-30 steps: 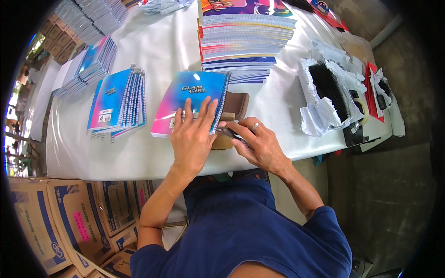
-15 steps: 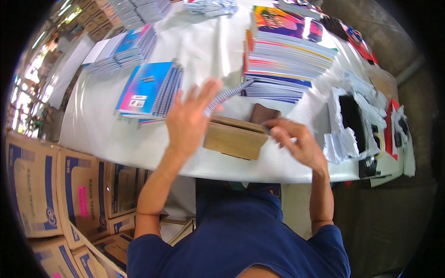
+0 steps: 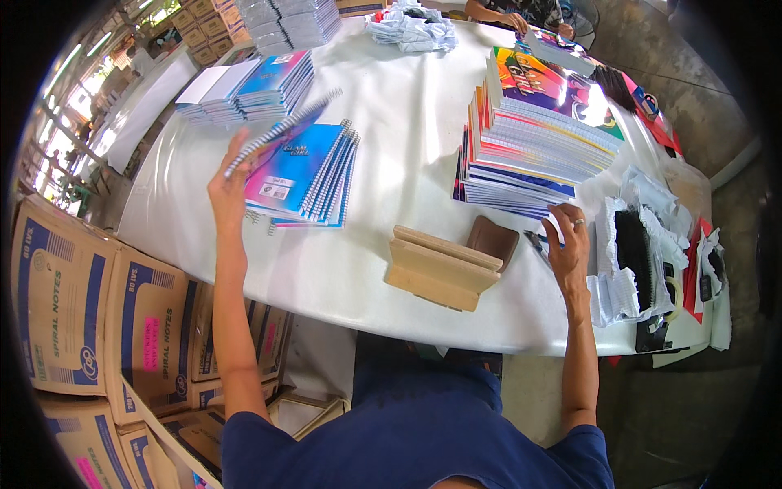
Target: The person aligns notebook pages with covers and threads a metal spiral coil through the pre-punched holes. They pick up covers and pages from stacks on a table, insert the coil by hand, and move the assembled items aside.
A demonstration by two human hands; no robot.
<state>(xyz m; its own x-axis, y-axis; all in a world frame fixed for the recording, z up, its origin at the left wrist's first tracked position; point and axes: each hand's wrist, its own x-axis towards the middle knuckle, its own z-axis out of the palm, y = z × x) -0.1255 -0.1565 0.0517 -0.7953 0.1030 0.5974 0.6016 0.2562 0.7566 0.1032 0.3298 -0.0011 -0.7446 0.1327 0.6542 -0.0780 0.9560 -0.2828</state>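
Note:
My left hand (image 3: 230,183) grips a spiral notebook (image 3: 285,133) by its edge, tilted and slightly blurred. The notebook is over a stack of blue and pink spiral notebooks (image 3: 297,175), its wire coil raised toward the far side. My right hand (image 3: 572,244) is near the table's right side with its fingers curled around a small dark-handled hand tool (image 3: 538,243), partly hidden by the fingers. Between the hands stands a tan slotted block (image 3: 440,273), its slot holding nothing. A brown pad-like piece (image 3: 494,238) sits behind the block's right end.
A tall notebook pile (image 3: 542,134) stands at the right, beside crumpled white wrapping (image 3: 623,253) and a tape roll (image 3: 674,297). More notebooks (image 3: 252,85) lie at the far left. Cartons (image 3: 147,326) fill the lower left. Another person's hand (image 3: 515,22) shows at the far edge.
My left hand has carried the notebook from above the slotted block leftward to the blue and pink stack. My right hand has moved right, away from the block. The view has shifted.

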